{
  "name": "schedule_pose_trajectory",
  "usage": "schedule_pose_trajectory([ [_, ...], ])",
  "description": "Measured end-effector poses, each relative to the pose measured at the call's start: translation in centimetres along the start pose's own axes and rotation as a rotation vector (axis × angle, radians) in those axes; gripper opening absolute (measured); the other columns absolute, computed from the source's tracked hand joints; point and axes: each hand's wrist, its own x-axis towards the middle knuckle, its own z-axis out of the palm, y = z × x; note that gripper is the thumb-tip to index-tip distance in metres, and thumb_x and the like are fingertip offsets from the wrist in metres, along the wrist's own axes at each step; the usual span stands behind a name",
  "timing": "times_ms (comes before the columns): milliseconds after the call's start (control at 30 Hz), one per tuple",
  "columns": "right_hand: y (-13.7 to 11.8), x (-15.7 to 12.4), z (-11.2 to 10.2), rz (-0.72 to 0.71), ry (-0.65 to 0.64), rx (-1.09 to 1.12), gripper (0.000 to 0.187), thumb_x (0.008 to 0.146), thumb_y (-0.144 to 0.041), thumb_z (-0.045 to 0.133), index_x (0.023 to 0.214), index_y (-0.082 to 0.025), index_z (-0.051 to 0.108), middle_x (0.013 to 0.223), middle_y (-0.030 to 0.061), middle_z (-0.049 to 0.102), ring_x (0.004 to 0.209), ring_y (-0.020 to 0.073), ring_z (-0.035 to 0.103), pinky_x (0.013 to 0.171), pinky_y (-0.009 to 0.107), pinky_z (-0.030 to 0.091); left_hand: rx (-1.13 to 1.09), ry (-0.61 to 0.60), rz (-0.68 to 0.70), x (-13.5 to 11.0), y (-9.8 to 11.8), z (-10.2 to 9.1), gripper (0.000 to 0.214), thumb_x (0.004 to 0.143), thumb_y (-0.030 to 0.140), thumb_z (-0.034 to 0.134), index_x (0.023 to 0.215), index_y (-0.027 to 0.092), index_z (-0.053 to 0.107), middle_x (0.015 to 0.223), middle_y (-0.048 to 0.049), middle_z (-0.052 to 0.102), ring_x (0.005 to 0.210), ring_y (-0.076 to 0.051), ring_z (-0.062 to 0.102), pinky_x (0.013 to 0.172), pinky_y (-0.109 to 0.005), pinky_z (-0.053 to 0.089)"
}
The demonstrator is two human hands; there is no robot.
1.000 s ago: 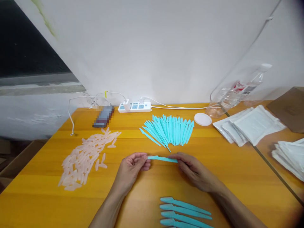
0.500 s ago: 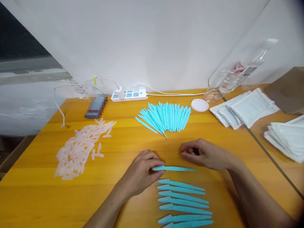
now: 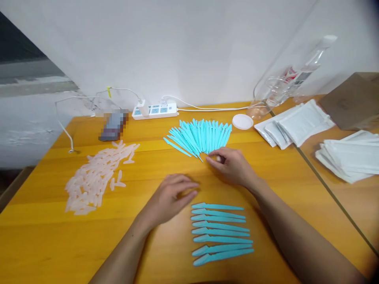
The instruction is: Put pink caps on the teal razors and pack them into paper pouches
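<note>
My left hand [image 3: 170,199] hovers just beyond the upper left end of a row of teal eyebrow razors [image 3: 222,227]. Its thumb and fingers are apart, with nothing between them. These slim plastic pieces lie side by side, wider notched ends pointing left. My right hand [image 3: 229,163] reaches the near edge of a fanned pile of the same teal razors [image 3: 204,136]. Thumb and forefinger are slightly parted there, and no razor shows in them; whether the fingertips touch the pile is unclear.
Small pale pink plastic pieces [image 3: 91,177] lie heaped on the left. Behind are a blurred phone [image 3: 114,125], a white power strip [image 3: 155,111] with cables and a round white lid [image 3: 242,122]. To the right are white packets [image 3: 304,122], a clear bottle [image 3: 293,85] and a brown box [image 3: 352,100].
My left hand has let go of a teal razor, which now lies at the top of the row. My right hand has moved forward and left to the fanned pile. The view has shifted slightly.
</note>
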Motion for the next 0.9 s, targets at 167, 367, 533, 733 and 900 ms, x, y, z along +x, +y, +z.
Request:
schedule_pose_trajectory([
  [167,-3.0,3.7,2.6,0.026,-0.107,-0.285,0.037,0.094,-0.046,0.058,0.111,-0.018,0.073,0.106,0.0126,0.072,0.096,0.0253,0.066,0.084,0.033,0.047,0.208,0.341,-0.231,-1.4,-3.7,-4.7,0.027,0.095,0.039,0.058,0.107,0.022,0.075,0.106,-0.0056,0.074,0.097,-0.02,0.068,0.089,-0.03,0.051],
  [367,-4.2,5.5,4.2,0.124,-0.195,-0.402,0.032,0.098,-0.036,0.052,0.116,-0.017,0.07,0.114,0.0145,0.072,0.106,0.0291,0.065,0.086,0.037,0.05,0.658,0.528,-0.602,-5.5,-8.8,-9.6,0.03,0.09,0.037,0.055,0.108,0.024,0.075,0.111,-0.0053,0.072,0.1,-0.024,0.068,0.093,-0.034,0.05],
  [533,-5.8,6.0,4.7,-0.021,-0.193,-0.393,0.035,0.101,-0.038,0.047,0.12,-0.019,0.069,0.118,0.0139,0.07,0.106,0.0287,0.066,0.086,0.037,0.051,0.703,0.461,-0.744,-7.1,-10.6,-10.6,0.031,0.086,0.034,0.055,0.106,0.026,0.076,0.116,-0.0042,0.071,0.1,-0.025,0.068,0.089,-0.035,0.052],
  [733,-7.4,7.5,6.6,-0.068,-0.288,-0.44,0.033,0.101,-0.025,0.043,0.105,-0.011,0.073,0.108,0.0182,0.071,0.099,0.0291,0.069,0.08,0.035,0.051,0.651,0.46,-0.734,-6.7,-10.8,-10.3,0.033,0.087,0.039,0.054,0.11,0.026,0.075,0.115,-0.0029,0.071,0.095,-0.022,0.069,0.084,-0.032,0.052],
  [900,-7.9,7.4,7.0,-0.091,-0.287,-0.426,0.034,0.099,-0.014,0.038,0.105,-0.012,0.071,0.105,0.0179,0.071,0.096,0.0269,0.068,0.079,0.034,0.05,0.708,0.454,-0.7,-5.7,-10.2,-9.6,0.034,0.09,0.041,0.054,0.113,0.028,0.075,0.116,-0.003,0.07,0.096,-0.023,0.067,0.084,-0.034,0.051],
])
